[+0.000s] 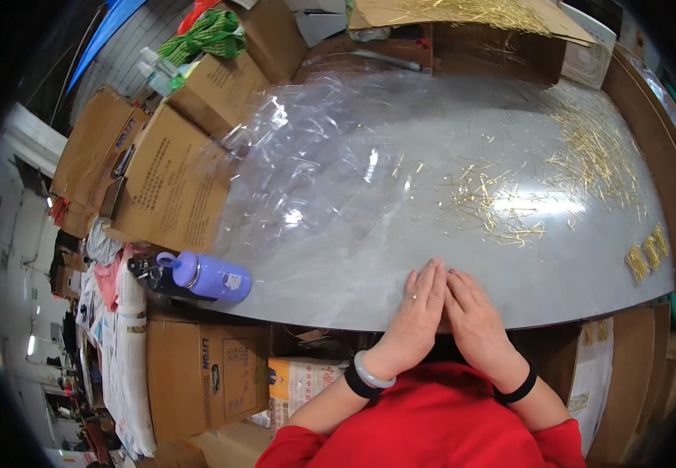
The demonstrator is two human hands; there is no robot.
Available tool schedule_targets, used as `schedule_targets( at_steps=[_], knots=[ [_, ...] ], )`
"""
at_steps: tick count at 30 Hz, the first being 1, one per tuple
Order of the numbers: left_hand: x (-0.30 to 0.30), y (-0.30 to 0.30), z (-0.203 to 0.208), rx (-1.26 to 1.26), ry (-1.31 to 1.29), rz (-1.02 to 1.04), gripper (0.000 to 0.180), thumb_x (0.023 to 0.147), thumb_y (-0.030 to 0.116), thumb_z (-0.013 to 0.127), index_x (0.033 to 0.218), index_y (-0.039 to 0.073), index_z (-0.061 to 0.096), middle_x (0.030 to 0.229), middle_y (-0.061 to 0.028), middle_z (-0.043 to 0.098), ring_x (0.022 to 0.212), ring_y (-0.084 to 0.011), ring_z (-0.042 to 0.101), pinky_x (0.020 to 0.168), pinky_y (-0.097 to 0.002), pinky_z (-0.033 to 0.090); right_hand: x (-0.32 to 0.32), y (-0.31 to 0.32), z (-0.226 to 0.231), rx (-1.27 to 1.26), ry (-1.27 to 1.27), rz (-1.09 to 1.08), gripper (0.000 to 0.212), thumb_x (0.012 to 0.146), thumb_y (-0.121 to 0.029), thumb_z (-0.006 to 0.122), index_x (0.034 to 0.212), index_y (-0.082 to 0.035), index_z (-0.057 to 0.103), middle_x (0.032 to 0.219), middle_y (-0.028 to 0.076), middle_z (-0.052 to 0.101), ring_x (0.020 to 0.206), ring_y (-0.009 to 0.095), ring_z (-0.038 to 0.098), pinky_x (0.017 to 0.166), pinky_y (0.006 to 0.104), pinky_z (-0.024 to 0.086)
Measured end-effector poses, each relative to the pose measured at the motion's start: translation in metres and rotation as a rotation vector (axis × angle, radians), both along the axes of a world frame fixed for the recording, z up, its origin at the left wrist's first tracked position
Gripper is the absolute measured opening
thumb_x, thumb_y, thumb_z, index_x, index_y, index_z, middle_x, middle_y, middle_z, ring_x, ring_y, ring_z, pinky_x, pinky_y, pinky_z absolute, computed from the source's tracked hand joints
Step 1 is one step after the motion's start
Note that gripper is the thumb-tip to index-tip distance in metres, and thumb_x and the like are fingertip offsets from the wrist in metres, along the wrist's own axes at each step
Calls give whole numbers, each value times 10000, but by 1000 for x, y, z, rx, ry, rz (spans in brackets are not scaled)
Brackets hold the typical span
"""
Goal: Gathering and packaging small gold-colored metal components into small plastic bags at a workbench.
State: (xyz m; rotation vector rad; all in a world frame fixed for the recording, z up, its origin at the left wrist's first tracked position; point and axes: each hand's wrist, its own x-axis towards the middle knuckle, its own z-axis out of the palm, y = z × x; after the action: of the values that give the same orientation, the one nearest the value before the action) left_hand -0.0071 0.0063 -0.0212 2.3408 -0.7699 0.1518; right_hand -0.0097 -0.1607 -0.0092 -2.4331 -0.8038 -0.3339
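My left hand [418, 310] and my right hand [470, 308] rest side by side at the near edge of the grey table [322, 281]. Their fingers are stretched out with the fingertips almost meeting, and I see nothing held in either. Beyond them lies a loose pile of thin gold-coloured wire hooks [494, 204]. A larger heap of gold wire pieces [595, 152] spreads along the right side. Several bundled gold pieces [647, 253] sit near the right edge. Clear plastic bags or sleeves [299, 156] cover the left half of the tabletop.
A purple bottle [212, 276] stands at the table's left corner. Cardboard boxes [170, 183] line the left side. At the back, an open carton [498, 54] carries more gold wire on its flap. A brown board [661, 140] borders the right side.
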Motion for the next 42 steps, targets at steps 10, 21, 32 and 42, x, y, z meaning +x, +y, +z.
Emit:
schedule_targets(
  at_steps=[10, 21, 32, 42],
  knots=[
    [37, 98, 40, 96, 74, 340, 471, 989, 117, 580, 1418, -53, 482, 1252, -256, 615, 1130, -375, 642, 956, -417, 537, 16, -24, 0, -28, -41, -53, 402, 828, -13, 569, 1224, 12, 637, 1235, 136, 607, 1234, 325, 556, 1012, 415, 468],
    [102, 108, 43, -722, 1116, 631, 389, 996, 283, 652, 1010, -105, 619, 888, -192, 674, 733, -279, 732, 650, -364, 642, 17, -28, 2, 46, -35, -61, 381, 838, -17, 570, 1211, -10, 647, 1226, 104, 623, 1202, 312, 563, 1031, 424, 456],
    [15, 50, 35, 194, 107, 189, 471, 728, 437, 857, 950, 79, 648, 773, -84, 610, 740, -286, 631, 642, -397, 493, 16, -32, 4, 57, -89, 86, 365, 790, -23, 621, 1150, -61, 669, 1183, 65, 643, 1140, 285, 581, 984, 444, 460],
    [46, 45, 50, 336, 140, -145, 549, 822, 355, 786, 1315, 208, 597, 1200, -126, 551, 941, -335, 652, 794, -444, 535, 14, -33, 3, 64, -50, 94, 365, 789, -17, 608, 1143, -76, 671, 1177, 55, 651, 1125, 272, 591, 982, 432, 454]
  ],
)
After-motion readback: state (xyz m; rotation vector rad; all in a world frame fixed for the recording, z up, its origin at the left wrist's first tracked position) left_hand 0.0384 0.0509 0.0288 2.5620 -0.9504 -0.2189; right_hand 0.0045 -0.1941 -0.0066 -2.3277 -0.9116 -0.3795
